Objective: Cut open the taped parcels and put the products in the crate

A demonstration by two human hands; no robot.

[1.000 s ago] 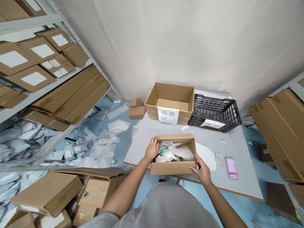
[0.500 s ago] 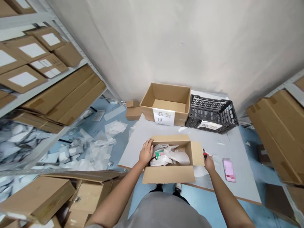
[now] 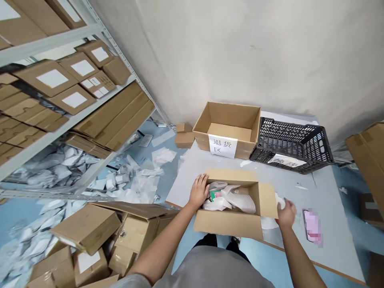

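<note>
An opened cardboard box [image 3: 228, 225] sits at the table's front edge, its flaps folded out. Inside it lie crumpled white packing paper [image 3: 240, 199] and a small green and pink item [image 3: 215, 196], partly covered. My left hand [image 3: 199, 191] grips the box's left edge, fingers over the rim. Right of the box, my right hand [image 3: 287, 214] is over the table with its fingers apart, slightly blurred, close to a piece of white paper [image 3: 280, 199]. A bit of red [image 3: 276, 221], probably the utility knife, shows beside that hand, mostly hidden.
Behind stand a larger open cardboard box [image 3: 231, 132] with a paper sign and a black plastic crate [image 3: 294, 146]. A pink phone [image 3: 312, 226] lies on the table [image 3: 333, 240] at right. Shelves with boxes [image 3: 52, 78] and piled cartons [image 3: 87, 228] fill the left.
The view has turned left, so things sit farther right. My right hand, earlier holding a red and black utility knife, has loosened its fingers. My left hand stays on the box.
</note>
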